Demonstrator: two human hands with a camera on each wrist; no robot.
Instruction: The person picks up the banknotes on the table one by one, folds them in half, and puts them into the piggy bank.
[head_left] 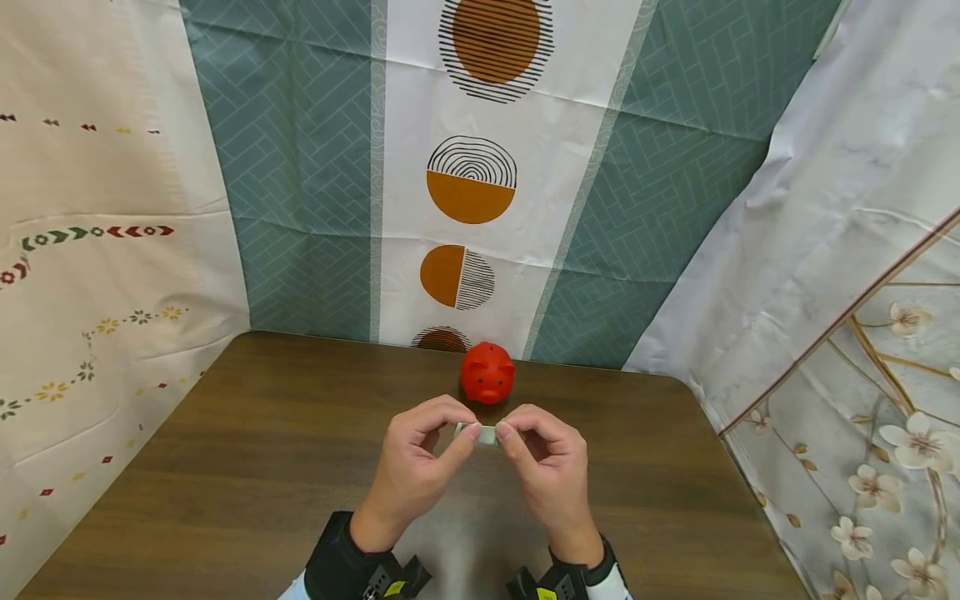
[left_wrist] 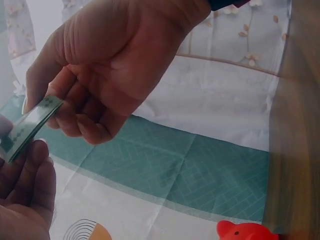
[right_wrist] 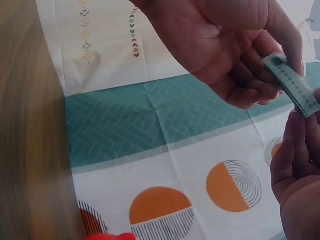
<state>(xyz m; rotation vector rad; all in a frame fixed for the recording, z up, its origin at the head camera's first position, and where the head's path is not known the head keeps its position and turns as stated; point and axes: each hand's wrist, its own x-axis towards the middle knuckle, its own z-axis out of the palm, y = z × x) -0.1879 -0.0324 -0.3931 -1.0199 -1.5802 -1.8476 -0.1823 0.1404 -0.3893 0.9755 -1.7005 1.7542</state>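
A small folded green-and-white banknote (head_left: 487, 435) is held up between both hands, over the middle of the table. My left hand (head_left: 420, 467) pinches its left end between thumb and forefinger. At the other end, the thumb and forefinger of my right hand (head_left: 551, 467) pinch it too. The left wrist view shows the banknote (left_wrist: 35, 122) as a narrow layered strip with a printed pattern. In the right wrist view a dotted line runs along the banknote (right_wrist: 295, 85). Just beyond the hands stands a red pig-shaped bank (head_left: 487, 373), facing me.
The brown wooden table (head_left: 262, 433) reaches back to a hanging cloth (head_left: 300, 167) of teal and white with orange circles. Patterned cloth (head_left: 97, 275) hangs at the left, and a flowered white curtain (head_left: 847, 375) at the right.
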